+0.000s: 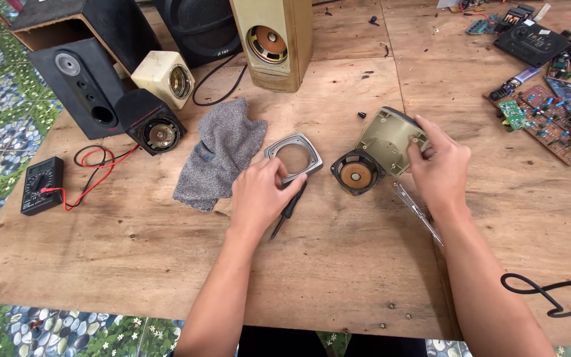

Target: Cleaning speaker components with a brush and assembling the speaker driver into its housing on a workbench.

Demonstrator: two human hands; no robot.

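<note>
A grey speckled cloth point(221, 152) lies at nine o'clock of a silver frame point(293, 157); a beige shell point(386, 139) tops a black speaker point(357, 173) with an orange cone, on the brown plywood tabletop point(338, 264).

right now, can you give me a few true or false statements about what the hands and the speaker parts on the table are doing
1. The left hand rests on a grey square frame. True.
2. The right hand holds the multimeter. False: it grips a beige speaker housing; the multimeter lies at the table's left edge, away from both hands.
3. A loose speaker driver lies between the hands. True.
4. The grey cloth covers the driver. False: it lies left of the frame, apart from the driver.
5. A screwdriver lies under the left hand. True.
</note>
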